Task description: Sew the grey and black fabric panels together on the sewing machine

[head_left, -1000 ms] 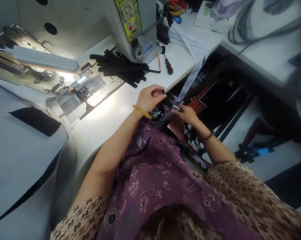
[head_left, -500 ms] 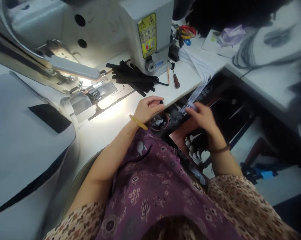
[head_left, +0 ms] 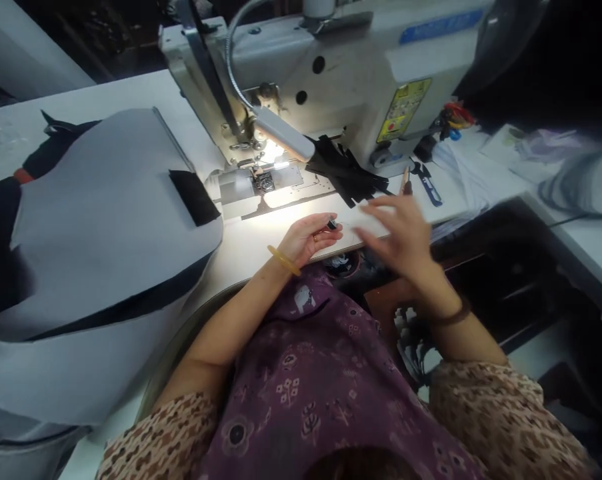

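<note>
The left hand point(head_left: 305, 241) rests at the edge of the sewing table point(head_left: 241, 261), fingers curled closed on a small dark object point(head_left: 332, 224) — too small to name. The right hand point(head_left: 395, 233), blurred, is open — fingers spread, holding nothing visible — near the black strips point(head_left: 348, 170).

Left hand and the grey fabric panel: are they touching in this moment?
Apart: the head view shows white sewing table between the left hand and the grey fabric panel.

A small dark round piece point(head_left: 333, 224) (too small to make out clearly) sits pinched in the left hand point(head_left: 305, 240), with a loose pile of black fabric strips point(head_left: 345, 170) lying beyond that hand.
</note>
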`<state>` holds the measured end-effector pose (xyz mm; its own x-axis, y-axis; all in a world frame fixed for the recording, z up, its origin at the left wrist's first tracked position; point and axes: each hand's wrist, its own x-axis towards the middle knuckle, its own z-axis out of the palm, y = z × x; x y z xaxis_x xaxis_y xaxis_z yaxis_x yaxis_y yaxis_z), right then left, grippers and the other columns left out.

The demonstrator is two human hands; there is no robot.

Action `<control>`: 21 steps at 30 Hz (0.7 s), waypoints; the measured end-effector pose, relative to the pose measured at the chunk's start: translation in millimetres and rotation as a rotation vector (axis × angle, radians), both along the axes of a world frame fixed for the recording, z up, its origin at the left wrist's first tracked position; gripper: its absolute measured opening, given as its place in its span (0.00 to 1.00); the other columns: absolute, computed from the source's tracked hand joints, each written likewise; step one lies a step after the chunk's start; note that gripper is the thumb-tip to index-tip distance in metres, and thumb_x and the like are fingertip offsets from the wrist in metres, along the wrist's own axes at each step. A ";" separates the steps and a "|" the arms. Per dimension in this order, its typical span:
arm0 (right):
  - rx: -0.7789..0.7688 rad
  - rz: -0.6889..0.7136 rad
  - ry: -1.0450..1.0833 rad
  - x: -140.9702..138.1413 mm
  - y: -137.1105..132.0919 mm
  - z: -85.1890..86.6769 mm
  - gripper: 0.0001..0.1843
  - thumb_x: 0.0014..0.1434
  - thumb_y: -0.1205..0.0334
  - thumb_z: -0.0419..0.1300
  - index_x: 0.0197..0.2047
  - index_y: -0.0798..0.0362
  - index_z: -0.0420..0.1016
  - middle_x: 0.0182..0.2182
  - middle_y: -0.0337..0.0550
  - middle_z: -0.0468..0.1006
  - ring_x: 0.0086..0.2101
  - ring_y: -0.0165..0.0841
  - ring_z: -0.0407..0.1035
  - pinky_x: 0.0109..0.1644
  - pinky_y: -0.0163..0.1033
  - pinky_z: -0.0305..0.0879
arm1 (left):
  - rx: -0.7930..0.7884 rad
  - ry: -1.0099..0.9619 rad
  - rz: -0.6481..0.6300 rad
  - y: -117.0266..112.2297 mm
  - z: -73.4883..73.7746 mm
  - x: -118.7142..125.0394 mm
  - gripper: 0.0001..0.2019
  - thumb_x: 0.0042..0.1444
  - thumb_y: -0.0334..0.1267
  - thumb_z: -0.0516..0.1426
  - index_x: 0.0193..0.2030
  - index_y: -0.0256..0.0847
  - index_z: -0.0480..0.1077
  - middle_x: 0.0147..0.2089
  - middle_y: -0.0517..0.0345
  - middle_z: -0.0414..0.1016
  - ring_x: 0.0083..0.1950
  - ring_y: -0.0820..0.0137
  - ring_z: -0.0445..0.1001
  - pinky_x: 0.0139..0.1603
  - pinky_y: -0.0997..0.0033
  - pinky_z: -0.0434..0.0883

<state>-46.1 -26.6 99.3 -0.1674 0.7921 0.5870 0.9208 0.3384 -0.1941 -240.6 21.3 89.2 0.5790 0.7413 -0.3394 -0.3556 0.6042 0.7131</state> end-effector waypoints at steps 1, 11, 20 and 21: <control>0.002 0.078 0.006 -20.8 -2.5 0.2 0.18 0.59 0.50 0.54 0.48 0.50 0.71 0.44 0.47 0.72 0.43 0.36 0.64 0.45 0.42 0.62 | 0.024 -0.011 0.027 -0.5 -0.9 -3.4 0.08 0.56 0.34 0.54 0.40 0.31 0.69 0.33 0.52 0.76 0.32 0.73 0.77 0.33 0.79 0.73; -0.724 0.289 1.318 -115.5 18.4 1.6 0.16 0.56 0.46 0.54 0.32 0.50 0.61 0.23 0.32 0.64 0.15 0.21 0.48 0.16 0.29 0.44 | 0.344 0.220 0.384 -2.3 -8.3 -57.7 0.17 0.53 0.48 0.56 0.41 0.37 0.63 0.44 0.56 0.67 0.29 0.78 0.74 0.32 0.77 0.71; -0.491 0.007 0.691 -113.6 129.0 -38.0 0.14 0.53 0.51 0.55 0.28 0.54 0.68 0.23 0.38 0.69 0.26 0.29 0.61 0.32 0.35 0.58 | 0.997 1.201 0.234 41.9 -26.4 -78.8 0.09 0.57 0.32 0.49 0.33 0.37 0.70 0.33 0.55 0.72 0.36 0.71 0.70 0.41 0.72 0.68; -0.466 0.000 0.622 -114.5 142.1 -42.8 0.13 0.52 0.52 0.56 0.31 0.54 0.70 0.26 0.41 0.72 0.30 0.31 0.64 0.36 0.36 0.59 | 1.006 1.251 0.219 48.0 -26.7 -76.7 0.11 0.58 0.31 0.47 0.35 0.36 0.70 0.33 0.53 0.72 0.37 0.69 0.71 0.42 0.71 0.68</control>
